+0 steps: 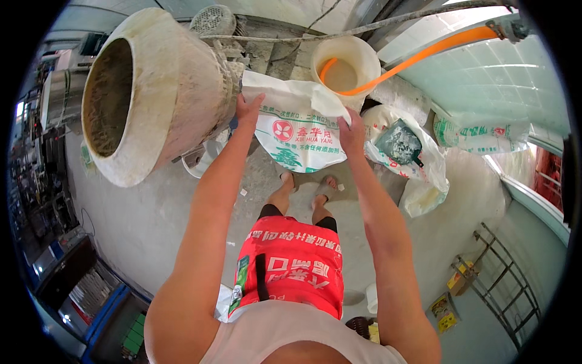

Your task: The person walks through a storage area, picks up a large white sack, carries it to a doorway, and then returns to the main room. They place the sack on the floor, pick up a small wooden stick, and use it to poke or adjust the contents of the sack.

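A white woven sack (303, 133) with green and red print hangs stretched between my two hands. My left hand (248, 110) grips its upper left edge, close to the mixer's base. At the upper right edge, my right hand (353, 134) is closed on the sack beside a folded-over flap. Just beyond the sack stands a white bucket (367, 60) with greyish liquid and an orange hose (418, 57) running into it. To the left is a cement mixer drum (176, 91), its mouth facing left and crusted inside.
On the right, an open white sack (433, 179) holds a dark, powder-coated scoop-like container (399, 142). Another printed sack (485, 134) lies by the wall. A metal rack (506, 282) leans at lower right near a yellow packet (444, 312). Machinery (48, 164) lines the far left.
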Demonstrator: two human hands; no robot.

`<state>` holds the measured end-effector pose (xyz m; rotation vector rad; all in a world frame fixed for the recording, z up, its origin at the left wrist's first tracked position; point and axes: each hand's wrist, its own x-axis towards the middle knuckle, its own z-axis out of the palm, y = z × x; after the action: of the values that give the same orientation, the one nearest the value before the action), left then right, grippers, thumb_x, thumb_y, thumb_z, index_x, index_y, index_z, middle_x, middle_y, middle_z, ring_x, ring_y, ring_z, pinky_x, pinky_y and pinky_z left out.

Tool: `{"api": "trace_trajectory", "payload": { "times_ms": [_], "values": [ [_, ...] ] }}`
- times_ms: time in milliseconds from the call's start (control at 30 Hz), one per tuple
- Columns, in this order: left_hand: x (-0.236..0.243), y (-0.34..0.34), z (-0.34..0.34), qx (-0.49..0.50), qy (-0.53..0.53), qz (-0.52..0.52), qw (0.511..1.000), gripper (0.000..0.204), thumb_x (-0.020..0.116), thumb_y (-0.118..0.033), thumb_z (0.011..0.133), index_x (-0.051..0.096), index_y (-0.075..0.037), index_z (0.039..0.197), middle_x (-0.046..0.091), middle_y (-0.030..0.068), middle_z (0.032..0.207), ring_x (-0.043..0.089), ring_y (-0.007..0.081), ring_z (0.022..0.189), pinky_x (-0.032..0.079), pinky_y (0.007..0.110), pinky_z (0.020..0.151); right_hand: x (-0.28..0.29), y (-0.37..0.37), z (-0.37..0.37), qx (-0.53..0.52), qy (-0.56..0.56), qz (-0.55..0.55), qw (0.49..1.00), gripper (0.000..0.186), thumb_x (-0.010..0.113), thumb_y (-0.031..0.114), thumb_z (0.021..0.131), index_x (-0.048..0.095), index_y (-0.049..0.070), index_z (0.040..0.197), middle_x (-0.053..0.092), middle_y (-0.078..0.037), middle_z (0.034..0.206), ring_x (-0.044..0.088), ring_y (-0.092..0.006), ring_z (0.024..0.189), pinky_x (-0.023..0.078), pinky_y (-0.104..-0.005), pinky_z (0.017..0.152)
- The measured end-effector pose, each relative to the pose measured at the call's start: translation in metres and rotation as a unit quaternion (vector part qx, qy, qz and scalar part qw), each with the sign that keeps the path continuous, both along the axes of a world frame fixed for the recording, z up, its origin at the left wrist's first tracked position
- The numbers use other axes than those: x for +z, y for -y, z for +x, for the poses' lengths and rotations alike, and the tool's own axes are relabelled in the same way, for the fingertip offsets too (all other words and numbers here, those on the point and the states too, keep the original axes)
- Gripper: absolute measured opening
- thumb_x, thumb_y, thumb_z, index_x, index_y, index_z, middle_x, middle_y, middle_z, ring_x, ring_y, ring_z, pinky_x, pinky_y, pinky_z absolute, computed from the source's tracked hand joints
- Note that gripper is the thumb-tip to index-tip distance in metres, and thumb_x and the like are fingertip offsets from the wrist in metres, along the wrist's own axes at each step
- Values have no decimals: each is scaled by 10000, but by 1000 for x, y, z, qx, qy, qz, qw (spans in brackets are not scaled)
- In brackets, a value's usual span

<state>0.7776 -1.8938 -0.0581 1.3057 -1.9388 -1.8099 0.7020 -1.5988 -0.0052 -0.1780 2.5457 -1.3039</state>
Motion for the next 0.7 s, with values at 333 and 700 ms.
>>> {"api": "trace_trajectory", "payload": {
  "times_ms": [333, 700],
  "values": [
    [67, -89, 34, -197, -75, 16, 977, 330, 676, -184, 749, 585, 24, 989, 645, 83, 874, 589, 137, 771, 461, 289, 689, -31, -23, 58, -166, 183, -210, 946, 289, 427, 189, 878, 571, -38, 986, 616, -75, 837, 531, -118, 749, 419, -284, 696],
    [71, -107, 140, -110, 42, 131, 984, 490, 642, -281, 793, 490, 57, 1113, 555, 114, 1056, 559, 196, 925, 476, 338, 777, -8, -59, 163, -283, 259, -172, 907, 382, 500, 304, 795, 622, -58, 784, 595, -184, 695, 574, -266, 685, 431, -351, 625]
  ]
}}
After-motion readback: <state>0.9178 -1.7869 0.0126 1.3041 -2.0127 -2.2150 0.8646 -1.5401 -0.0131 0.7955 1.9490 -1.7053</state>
